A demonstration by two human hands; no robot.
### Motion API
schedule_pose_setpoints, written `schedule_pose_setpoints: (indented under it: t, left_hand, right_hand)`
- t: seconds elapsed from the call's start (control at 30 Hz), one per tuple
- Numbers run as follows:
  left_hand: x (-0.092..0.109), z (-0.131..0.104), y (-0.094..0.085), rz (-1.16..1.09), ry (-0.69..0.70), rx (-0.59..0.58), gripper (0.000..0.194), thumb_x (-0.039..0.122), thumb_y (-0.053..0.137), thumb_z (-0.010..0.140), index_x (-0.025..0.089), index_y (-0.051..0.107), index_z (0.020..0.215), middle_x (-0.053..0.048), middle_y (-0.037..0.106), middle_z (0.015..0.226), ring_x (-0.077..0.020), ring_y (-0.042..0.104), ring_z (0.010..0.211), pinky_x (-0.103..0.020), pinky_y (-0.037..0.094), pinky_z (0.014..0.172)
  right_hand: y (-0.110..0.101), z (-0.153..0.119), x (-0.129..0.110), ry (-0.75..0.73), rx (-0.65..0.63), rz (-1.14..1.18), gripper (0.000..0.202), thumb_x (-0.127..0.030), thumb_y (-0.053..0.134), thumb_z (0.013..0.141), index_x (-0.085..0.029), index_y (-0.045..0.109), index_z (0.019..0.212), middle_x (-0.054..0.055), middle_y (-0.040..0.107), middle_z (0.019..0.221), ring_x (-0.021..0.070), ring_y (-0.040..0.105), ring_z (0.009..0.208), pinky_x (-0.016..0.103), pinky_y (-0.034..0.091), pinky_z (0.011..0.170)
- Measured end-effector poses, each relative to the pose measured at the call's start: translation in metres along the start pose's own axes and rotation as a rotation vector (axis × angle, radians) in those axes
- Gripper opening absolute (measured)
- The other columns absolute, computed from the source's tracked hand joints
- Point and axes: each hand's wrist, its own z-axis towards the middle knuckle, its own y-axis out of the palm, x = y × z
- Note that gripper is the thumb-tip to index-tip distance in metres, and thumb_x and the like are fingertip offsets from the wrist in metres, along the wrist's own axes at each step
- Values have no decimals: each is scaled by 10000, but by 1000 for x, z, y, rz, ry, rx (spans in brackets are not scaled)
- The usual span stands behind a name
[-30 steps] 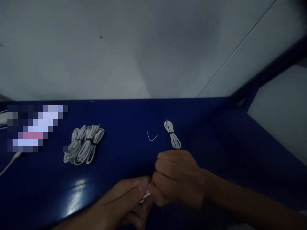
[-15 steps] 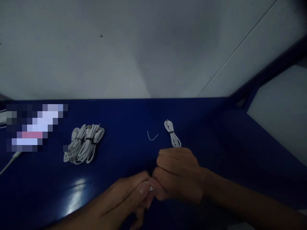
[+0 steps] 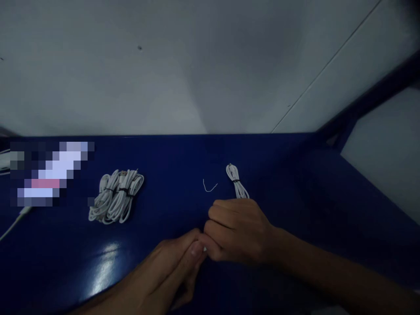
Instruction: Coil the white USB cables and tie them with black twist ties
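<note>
My left hand (image 3: 179,258) and my right hand (image 3: 239,229) meet low in the middle of the view, fingers touching. Both are closed, thumbs and fingertips pressed around a small white piece (image 3: 205,249). Only a sliver of it shows between them, so its kind is hidden. Just beyond my right hand lies a coiled white cable (image 3: 233,175) bound with a black tie, its near end covered by the hand. A short bent white wire (image 3: 210,190) rests on the table to its left.
Several coiled white cables (image 3: 114,197) with black ties lie heaped on the blue table (image 3: 170,175) at the left. Beyond them is a blurred-out bright object (image 3: 59,170) with a white cord (image 3: 13,225) near it. A pale wall (image 3: 147,87) rises behind the table.
Both hands have shifted slightly up, my right one also a little left, and they press closer together. Less of the small white piece shows. The cables lie as before.
</note>
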Motion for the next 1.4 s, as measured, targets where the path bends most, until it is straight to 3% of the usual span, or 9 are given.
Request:
schedule_pose_setpoints:
  t: [0.07,0.13,0.27,0.4,0.5,0.63,1.1,1.4]
  left_hand:
    - [0,2,2,-32,-18,40,465,692,764,853,270,731,1046,-31,648,884,-228,576,809,-363,571,759]
    - [3,3,3,-67,-49,59,450,685,725,899,256,712,1036,-27,630,873,-208,569,780,-330,565,725]
    - [15,7,3,-208,-180,115,425,616,541,1064,221,653,953,-18,549,805,-167,488,685,-269,496,614]
    - [22,12,2,-338,-230,190,399,565,563,1079,220,611,885,-3,491,774,-166,436,683,-266,465,611]
    - [22,15,3,-412,-234,242,387,543,573,1084,219,581,873,19,438,744,-147,387,641,-252,432,577]
    - [20,18,3,-498,-239,296,367,532,605,1075,217,566,891,29,422,749,-131,376,622,-244,425,568]
    - [20,21,1,-478,-183,315,365,512,582,1092,229,544,865,34,448,682,-140,408,601,-253,423,559]
    - [22,19,1,-464,-196,300,346,517,576,1090,226,563,902,21,473,738,-148,419,623,-271,432,566]
  right_hand:
    - [-1,-2,2,24,-24,-11,475,-200,523,1065,-196,544,591,-51,471,564,95,393,504,273,276,460]
    - [-4,-2,4,83,2,21,459,-232,488,1090,-185,609,649,-36,511,583,103,416,503,286,278,461]
    - [-11,2,12,405,36,133,405,-161,400,1122,-131,723,880,5,663,709,121,562,583,291,416,575]
    - [-14,3,17,630,-97,-58,147,-140,619,1067,-140,750,1002,9,715,866,130,641,681,283,445,609]
    - [-11,1,17,637,-198,-115,18,-147,769,996,-159,764,1008,7,709,909,141,673,736,266,451,580]
    - [-7,-3,16,589,-270,-167,107,-164,850,940,-164,761,1000,23,721,939,185,698,841,264,458,552]
    - [2,-8,16,502,-288,-310,38,-137,773,1002,-138,751,971,61,729,933,232,680,916,304,477,568]
    - [7,-10,17,517,-324,-346,117,-182,675,1077,-134,724,983,74,714,947,221,647,902,300,486,587]
